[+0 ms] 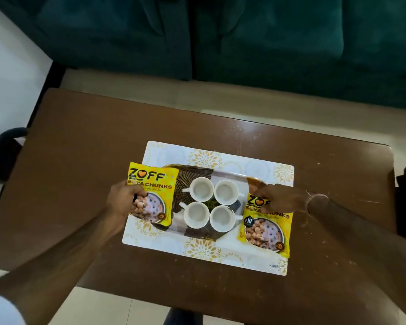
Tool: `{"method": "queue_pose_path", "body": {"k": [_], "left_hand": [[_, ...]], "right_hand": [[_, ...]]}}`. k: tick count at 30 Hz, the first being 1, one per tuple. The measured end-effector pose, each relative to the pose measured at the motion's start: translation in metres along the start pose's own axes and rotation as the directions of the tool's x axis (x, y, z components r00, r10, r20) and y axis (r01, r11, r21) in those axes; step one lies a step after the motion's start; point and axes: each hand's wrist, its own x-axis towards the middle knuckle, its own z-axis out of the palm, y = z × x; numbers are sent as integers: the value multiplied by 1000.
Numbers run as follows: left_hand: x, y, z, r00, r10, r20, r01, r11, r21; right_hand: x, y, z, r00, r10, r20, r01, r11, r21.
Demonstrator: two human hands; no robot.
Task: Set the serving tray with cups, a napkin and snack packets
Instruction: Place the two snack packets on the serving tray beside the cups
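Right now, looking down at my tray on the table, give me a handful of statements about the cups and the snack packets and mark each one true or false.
1. Four white cups stand grouped at the tray's middle. True.
2. The cups are full of tea. False: they look empty.
3. Each hand grips a yellow packet: the left hand the left packet, the right hand the right packet. True.
4. The packets are stacked together. False: they flank the cups.
5. The tray sits on a glass table. False: a brown table.

A scuffed brown table (80,184) stands on pale floor tiles (244,99) before a dark green sofa (244,38).
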Motion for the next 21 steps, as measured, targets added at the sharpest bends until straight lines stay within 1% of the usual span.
{"method": "queue_pose_path", "body": {"k": [4,7,9,12,14,15,17,18,19,21], "left_hand": [[1,-20,1,999,15,50,-19,996,87],[-1,-26,6,998,38,43,-43,991,129],[-5,-28,11,994,98,38,-104,973,206],[-8,-29,21,974,225,34,-224,922,316],[-7,-29,27,960,279,22,-266,884,384],[-7,-28,29,957,291,18,-273,874,403],[-8,-28,31,949,315,19,-292,852,434],[-9,-28,32,933,360,23,-328,817,474],[-12,-28,32,905,423,36,-376,758,533],[-14,-31,32,826,552,115,-477,576,664]], "right_hand": [[4,-4,3,998,38,-46,-38,999,10],[5,-6,5,990,54,-131,-51,998,27],[6,-7,7,980,60,-189,-52,998,46],[5,-10,13,961,82,-264,-72,996,46],[1,-15,21,923,108,-368,-119,993,-8],[-2,-18,26,890,117,-440,-143,989,-26],[-9,-26,42,797,112,-593,-150,989,-15],[-13,-30,51,752,105,-651,-141,990,-4],[-17,-34,63,722,101,-684,-137,991,2],[-24,-43,90,699,105,-707,-160,987,-11]]}}
